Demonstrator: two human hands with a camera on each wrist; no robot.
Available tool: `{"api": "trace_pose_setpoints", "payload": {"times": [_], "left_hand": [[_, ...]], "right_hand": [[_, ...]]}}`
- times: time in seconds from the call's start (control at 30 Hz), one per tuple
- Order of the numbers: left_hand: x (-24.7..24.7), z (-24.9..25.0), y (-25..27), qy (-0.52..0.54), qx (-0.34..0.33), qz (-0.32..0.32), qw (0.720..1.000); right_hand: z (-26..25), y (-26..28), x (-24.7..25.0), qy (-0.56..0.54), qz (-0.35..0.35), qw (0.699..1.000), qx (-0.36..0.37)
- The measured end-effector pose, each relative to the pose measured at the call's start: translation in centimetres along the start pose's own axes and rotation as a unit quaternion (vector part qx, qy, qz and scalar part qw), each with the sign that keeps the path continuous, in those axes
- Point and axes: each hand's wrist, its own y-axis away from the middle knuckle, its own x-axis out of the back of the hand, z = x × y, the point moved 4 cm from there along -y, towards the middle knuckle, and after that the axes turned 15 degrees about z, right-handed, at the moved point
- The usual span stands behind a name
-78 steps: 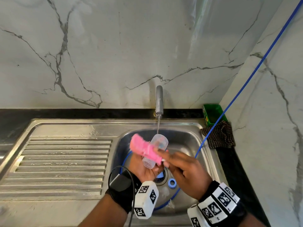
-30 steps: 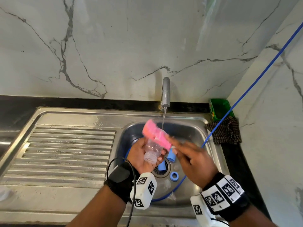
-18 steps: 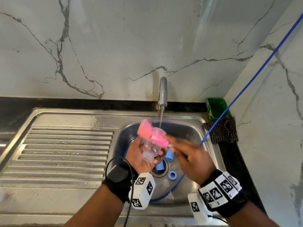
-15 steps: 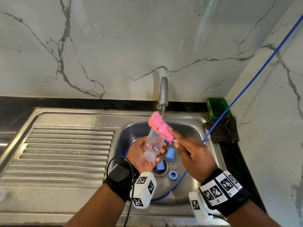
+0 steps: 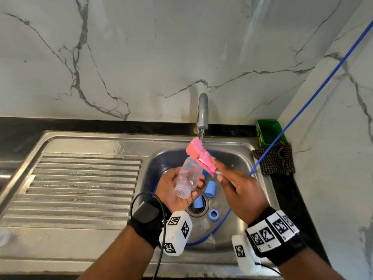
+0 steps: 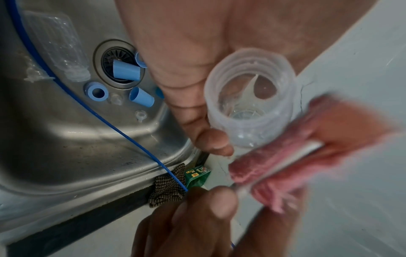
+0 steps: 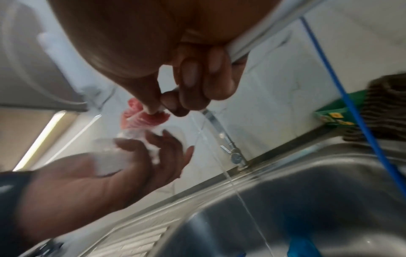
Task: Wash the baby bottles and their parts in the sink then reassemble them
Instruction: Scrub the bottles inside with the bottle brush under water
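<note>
Your left hand (image 5: 177, 188) clasps the wet bottle (image 5: 188, 176), your right hand (image 5: 240, 190) pinches the pink brush (image 5: 200, 156); slick plastic could slip into the sink (image 5: 260, 178).

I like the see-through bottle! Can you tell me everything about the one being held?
The bottle is clear plastic with a threaded open neck and no cap. It looks wet. It lies tilted in the left hand, neck toward the person, over the sink. The pink brush, held by the right hand, touches its outside near the base.
</note>
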Motion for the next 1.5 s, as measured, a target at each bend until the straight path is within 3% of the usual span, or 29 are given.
{"api": "trace_pose_setpoints", "payload": {"times": [0.13, 0.27, 0.4, 0.47, 0.53, 0.6, 0.63, 0.67, 0.7, 0.73, 0.77, 0.83, 0.93, 1.0, 1.07, 1.13, 1.23, 1.37, 1.5], "left_hand": [[0.6, 0.0, -0.1, 0.018, -0.038, 0.001, 0.999], [0.5, 0.0, 0.2, 0.003, -0.018, -0.028, 0.999], [0.8, -0.2, -0.4, 0.055, -0.005, -0.005, 0.998], [1.2, 0.1, -0.6, 0.044, 0.004, -0.002, 0.999], [0.7, 0.4, -0.3, 0.007, -0.010, 0.019, 1.000], [0.3, 0.2, 0.2, -0.039, -0.058, 0.058, 0.996], [0.2, 0.3, 0.0, -0.008, -0.063, 0.059, 0.996], [-0.5, -0.1, 0.7, 0.081, -0.043, 0.003, 0.996], [-0.8, 0.2, 1.0, 0.041, -0.111, -0.013, 0.993], [-0.9, -0.2, 0.7, 0.003, -0.098, -0.012, 0.995], [-0.6, -0.6, 0.3, -0.027, -0.045, -0.023, 0.998], [1.2, 0.8, 0.3, -0.015, -0.020, -0.011, 1.000], [1.1, 0.0, -0.2, 0.004, -0.025, 0.029, 0.999], [1.2, 0.0, -0.3, -0.009, -0.025, 0.027, 0.999], [1.0, 0.5, 0.2, -0.031, -0.017, 0.007, 0.999], [0.8, 0.3, 0.4, -0.025, -0.014, 0.010, 1.000], [1.4, 0.2, -0.1, 0.007, -0.027, 0.033, 0.999], [0.9, 0.4, 0.1, -0.026, -0.001, 0.001, 1.000], [1.3, -0.1, -0.3, -0.001, -0.012, 0.029, 1.000]], "right_hand": [[-2.9, 1.7, -0.8, -0.036, -0.096, 0.992, 0.075], [-0.1, -0.2, -0.5, -0.004, -0.018, 1.000, -0.009], [-3.0, 1.2, -1.1, -0.053, -0.103, 0.991, 0.066], [-1.5, 0.3, -0.7, -0.017, -0.062, 0.997, 0.047], [-0.1, -0.4, -0.3, 0.005, -0.023, 1.000, 0.002], [-1.6, 0.3, -0.6, -0.014, -0.063, 0.997, 0.042], [-2.8, 1.0, -0.9, -0.039, -0.096, 0.992, 0.069], [-3.4, 1.5, -1.0, -0.056, -0.111, 0.989, 0.084], [-3.1, 1.3, -1.0, -0.059, -0.099, 0.990, 0.082], [-2.0, 0.8, -0.9, -0.054, -0.066, 0.995, 0.056], [-0.9, 0.2, -0.8, -0.048, -0.031, 0.998, 0.010], [-0.3, 0.1, -0.8, -0.039, -0.010, 0.999, -0.024], [-3.3, 1.8, -1.2, -0.085, -0.085, 0.992, 0.048], [-2.3, 1.1, -1.1, -0.065, -0.066, 0.995, 0.039], [-0.1, -0.1, -0.8, -0.055, -0.019, 0.998, -0.028], [-0.6, 0.2, -0.8, -0.043, -0.032, 0.999, 0.003], [-3.1, 1.7, -1.3, -0.091, -0.104, 0.988, 0.073], [-0.1, 0.2, -0.9, -0.066, -0.022, 0.997, -0.013], [-2.9, 1.7, -1.1, -0.080, -0.078, 0.992, 0.061]]}}
